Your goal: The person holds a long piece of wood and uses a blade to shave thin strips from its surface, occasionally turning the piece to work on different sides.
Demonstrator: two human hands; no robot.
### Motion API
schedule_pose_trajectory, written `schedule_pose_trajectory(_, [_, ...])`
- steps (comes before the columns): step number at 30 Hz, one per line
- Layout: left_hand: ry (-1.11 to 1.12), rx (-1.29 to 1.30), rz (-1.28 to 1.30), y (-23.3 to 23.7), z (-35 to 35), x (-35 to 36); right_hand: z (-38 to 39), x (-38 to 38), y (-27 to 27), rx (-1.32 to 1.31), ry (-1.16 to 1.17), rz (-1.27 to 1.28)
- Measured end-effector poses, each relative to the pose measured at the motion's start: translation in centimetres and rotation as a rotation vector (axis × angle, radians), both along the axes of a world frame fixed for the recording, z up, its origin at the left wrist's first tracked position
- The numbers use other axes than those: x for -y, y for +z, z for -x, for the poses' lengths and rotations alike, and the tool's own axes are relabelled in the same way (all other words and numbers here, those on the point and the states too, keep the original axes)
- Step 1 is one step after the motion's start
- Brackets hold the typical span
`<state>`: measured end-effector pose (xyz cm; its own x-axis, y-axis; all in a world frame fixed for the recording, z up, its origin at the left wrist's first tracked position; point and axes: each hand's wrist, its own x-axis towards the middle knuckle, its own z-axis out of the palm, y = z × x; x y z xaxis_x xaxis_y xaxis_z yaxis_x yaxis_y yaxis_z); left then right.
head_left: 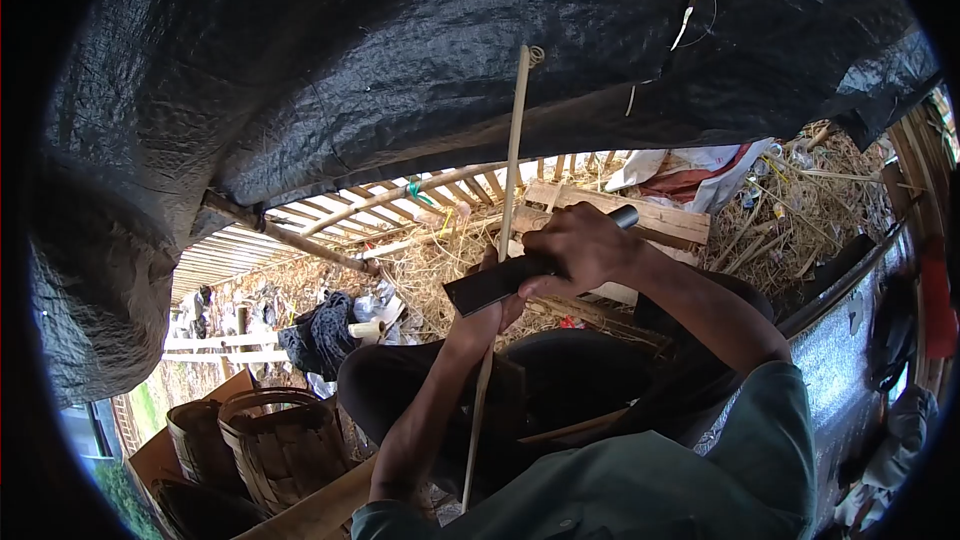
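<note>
My right hand (585, 252) is closed around the handle of a broad, dark-bladed knife (488, 286), its handle end poking out past the fist. The blade lies across a long, thin bamboo strip (514, 145), over my left hand (488, 320). That hand is wrapped round the strip near its middle, and the blade covers part of its fingers. Upward, the strip reaches in front of the black tarp, with a small curled shaving (537, 56) at its tip. Its lower end runs down between my legs and my left forearm.
A black tarp (400, 60) hangs across the top. Woven baskets (280, 440) stand at lower left, near a dark cloth bundle (325, 330). Wooden planks (660, 215) lie on straw-littered ground beyond my hands. A bamboo slat fence (230, 260) runs behind.
</note>
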<state>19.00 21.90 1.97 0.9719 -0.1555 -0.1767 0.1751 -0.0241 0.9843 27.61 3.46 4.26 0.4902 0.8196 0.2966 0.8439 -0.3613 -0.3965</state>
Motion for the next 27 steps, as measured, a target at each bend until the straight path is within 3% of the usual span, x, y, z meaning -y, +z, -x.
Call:
schedule_pose_trajectory(1, [0.02,0.193,-0.224,-0.3,-0.1,0.3,0.2,-0.1,-0.2,0.001,-0.023,-0.037])
schedule_pose_trajectory(4, [0.164,-0.186,-0.064,1.3,1.0,1.4,-1.6,0.0,0.1,-0.275,-0.3,-0.003])
schedule_pose_trajectory(5, [0.149,-0.127,-0.063,1.1,1.2,2.0,-3.1,1.1,1.2,-0.154,-0.359,-0.019])
schedule_pose_trajectory(6, [0.132,-0.067,-0.053,0.8,1.5,2.6,-4.0,1.7,0.2,0.218,-0.404,-0.158])
schedule_pose_trajectory(7, [0.11,-0.089,-0.001,1.8,1.5,3.1,-5.4,2.1,0.0,0.098,-0.521,-0.126])
schedule_pose_trajectory(9, [0.025,-0.08,0.017,1.2,3.3,4.4,-10.1,4.2,1.2,-0.474,-0.916,-0.4])
schedule_pose_trajectory(10, [-0.025,-0.072,0.011,1.1,3.9,4.4,-12.9,6.0,0.1,-0.295,-1.072,-0.395])
schedule_pose_trajectory(14, [0.123,-0.098,0.039,2.8,2.7,3.7,-11.7,6.7,1.4,-0.231,-0.958,-0.393])
schedule_pose_trajectory(15, [0.098,0.056,0.052,0.9,1.9,2.5,-10.2,5.9,1.5,-0.255,-0.898,-0.416])
schedule_pose_trajectory(16, [0.141,-0.101,0.12,1.2,1.4,1.8,-8.1,5.2,2.9,-0.314,-0.795,-0.369])
schedule_pose_trajectory(17, [0.128,-0.059,0.059,1.3,1.2,1.5,-6.9,4.8,2.5,-0.264,-0.721,-0.306])
schedule_pose_trajectory(18, [0.112,-0.013,-0.008,1.4,0.9,1.2,-5.6,4.2,2.7,-0.132,-0.464,-0.441])
schedule_pose_trajectory(20, [0.112,0.206,-0.237,0.3,1.1,1.3,-4.6,3.3,1.6,0.016,-0.193,-0.484])
schedule_pose_trajectory(22, [0.117,0.521,-0.497,-1.0,1.1,1.3,-2.4,2.5,2.9,-0.04,-0.066,-0.21])
schedule_pose_trajectory(23, [0.123,0.735,-0.646,-1.5,0.9,1.0,-1.6,2.0,2.3,0.031,-0.057,-0.188])
schedule_pose_trajectory(25, [0.134,0.581,-0.49,-1.6,1.1,1.4,-0.5,0.9,1.5,0.229,-0.065,-0.147])
schedule_pose_trajectory(26, [0.147,0.506,-0.413,-1.6,1.2,1.5,-0.7,0.9,1.4,0.187,-0.051,-0.129])
schedule_pose_trajectory(27, [0.156,0.246,-0.152,-1.5,1.3,1.5,-1.1,0.8,1.1,0.142,-0.038,-0.112])
